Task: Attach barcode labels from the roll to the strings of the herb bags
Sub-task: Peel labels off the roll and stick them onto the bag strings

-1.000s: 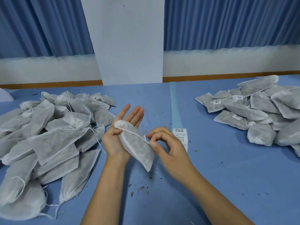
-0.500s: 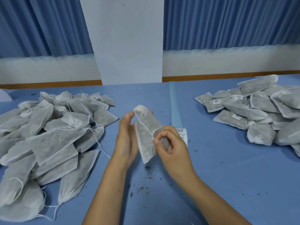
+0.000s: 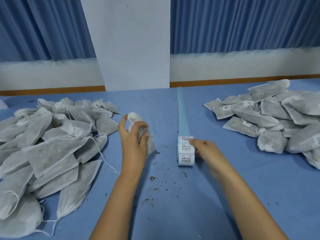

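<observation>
My left hand (image 3: 133,141) grips one white herb bag (image 3: 135,117) upright at the table's middle, fingers curled round it, its string running over the bag's top. To its right lies the roll of barcode labels (image 3: 185,151), with a strip of blue backing paper (image 3: 182,111) trailing away to the far edge. My right hand (image 3: 206,149) reaches the roll from the right, its blurred fingertips on the topmost label; whether they pinch it I cannot tell.
A big heap of unlabelled herb bags (image 3: 48,149) with loose strings fills the left. A pile of labelled bags (image 3: 277,118) lies at the right. Herb crumbs (image 3: 152,179) dot the blue tablecloth (image 3: 242,187) between my arms. A white pillar stands behind.
My right hand let go of the bag's string and moved right to the label roll. My left hand closed round the bag and holds it alone.
</observation>
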`<state>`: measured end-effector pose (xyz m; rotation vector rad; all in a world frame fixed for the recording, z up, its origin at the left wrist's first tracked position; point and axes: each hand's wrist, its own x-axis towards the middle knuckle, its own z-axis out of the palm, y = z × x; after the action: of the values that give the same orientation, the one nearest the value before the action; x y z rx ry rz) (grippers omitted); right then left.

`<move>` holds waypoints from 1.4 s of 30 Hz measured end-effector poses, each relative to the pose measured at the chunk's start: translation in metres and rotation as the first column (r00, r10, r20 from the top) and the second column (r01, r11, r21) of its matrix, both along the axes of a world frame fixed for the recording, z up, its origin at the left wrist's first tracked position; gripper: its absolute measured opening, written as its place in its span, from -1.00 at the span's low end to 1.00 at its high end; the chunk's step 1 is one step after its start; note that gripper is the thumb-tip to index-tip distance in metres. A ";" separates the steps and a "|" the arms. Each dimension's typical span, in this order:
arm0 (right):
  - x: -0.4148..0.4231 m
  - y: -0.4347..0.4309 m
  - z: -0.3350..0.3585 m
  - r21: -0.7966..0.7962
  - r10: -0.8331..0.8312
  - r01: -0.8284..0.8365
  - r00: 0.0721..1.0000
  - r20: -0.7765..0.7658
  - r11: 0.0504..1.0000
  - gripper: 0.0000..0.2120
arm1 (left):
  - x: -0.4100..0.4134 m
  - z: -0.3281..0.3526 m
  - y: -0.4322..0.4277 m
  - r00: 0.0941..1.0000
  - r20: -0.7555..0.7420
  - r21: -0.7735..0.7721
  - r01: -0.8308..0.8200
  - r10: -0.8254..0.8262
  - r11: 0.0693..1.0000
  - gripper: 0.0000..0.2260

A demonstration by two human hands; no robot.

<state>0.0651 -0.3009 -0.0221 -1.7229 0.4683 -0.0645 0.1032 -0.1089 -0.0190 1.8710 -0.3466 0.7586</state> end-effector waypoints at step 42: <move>-0.001 0.010 -0.001 -0.047 0.342 -0.339 0.927 0.152 0.940 -0.88 | 0.001 -0.014 -0.013 0.935 -0.216 0.123 0.310 -0.280 0.943 -0.92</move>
<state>0.0637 -0.2913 -0.0230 -1.7804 0.0461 0.0450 0.1044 -0.1221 -0.0329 1.9617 -0.5600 0.3471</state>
